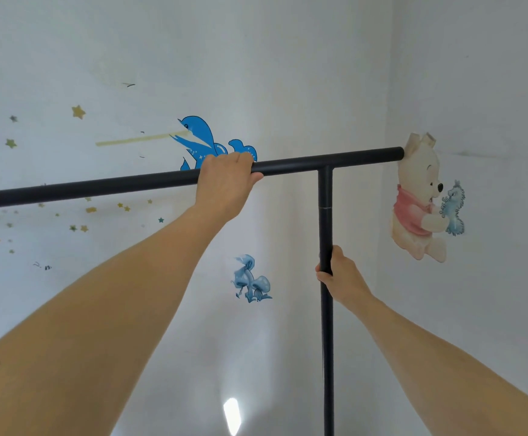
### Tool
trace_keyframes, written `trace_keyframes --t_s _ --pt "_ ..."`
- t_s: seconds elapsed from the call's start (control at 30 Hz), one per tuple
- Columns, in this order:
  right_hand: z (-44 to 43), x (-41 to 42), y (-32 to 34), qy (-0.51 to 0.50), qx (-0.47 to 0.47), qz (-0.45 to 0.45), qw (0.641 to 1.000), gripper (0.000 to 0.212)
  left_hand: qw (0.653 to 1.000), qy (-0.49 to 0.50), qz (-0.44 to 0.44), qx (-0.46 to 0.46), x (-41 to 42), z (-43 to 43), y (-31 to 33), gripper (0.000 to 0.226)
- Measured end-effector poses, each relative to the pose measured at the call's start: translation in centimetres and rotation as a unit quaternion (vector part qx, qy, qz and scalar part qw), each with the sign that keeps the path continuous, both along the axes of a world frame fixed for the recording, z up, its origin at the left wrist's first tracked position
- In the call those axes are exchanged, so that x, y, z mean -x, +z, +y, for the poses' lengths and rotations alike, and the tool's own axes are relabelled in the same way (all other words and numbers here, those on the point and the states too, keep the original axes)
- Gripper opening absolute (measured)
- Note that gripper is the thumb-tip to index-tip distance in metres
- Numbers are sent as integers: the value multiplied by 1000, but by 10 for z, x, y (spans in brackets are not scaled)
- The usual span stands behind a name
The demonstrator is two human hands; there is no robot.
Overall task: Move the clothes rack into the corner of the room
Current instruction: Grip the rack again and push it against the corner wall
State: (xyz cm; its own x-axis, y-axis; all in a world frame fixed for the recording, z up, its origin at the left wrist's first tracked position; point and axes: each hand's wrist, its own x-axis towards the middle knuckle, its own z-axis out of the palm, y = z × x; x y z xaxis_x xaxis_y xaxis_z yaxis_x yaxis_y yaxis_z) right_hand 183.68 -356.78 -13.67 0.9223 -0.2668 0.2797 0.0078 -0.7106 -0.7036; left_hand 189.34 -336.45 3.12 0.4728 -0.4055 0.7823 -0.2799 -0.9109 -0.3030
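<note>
The clothes rack (291,166) is a bare black metal frame: a long top bar runs from the left edge to a capped end at the right, and an upright post (326,341) drops from it. My left hand (226,184) is closed over the top bar from above. My right hand (339,273) grips the upright post lower down. The bar's right end sits close to the right-hand wall, near the room corner (388,89). The rack's base is out of view.
Two pale walls meet at the corner on the right. The back wall carries blue dolphin stickers (206,140), blue mushroom stickers (251,280) and small stars. A bear sticker (420,196) is on the right wall just past the bar's end.
</note>
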Motion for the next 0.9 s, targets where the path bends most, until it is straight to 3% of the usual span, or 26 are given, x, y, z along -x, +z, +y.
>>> trace_keyframes --t_s 0.9 --pt "-52 0 -2 3 16 -9 1000 23 997 -65 -6 48 -20 -47 -3 30"
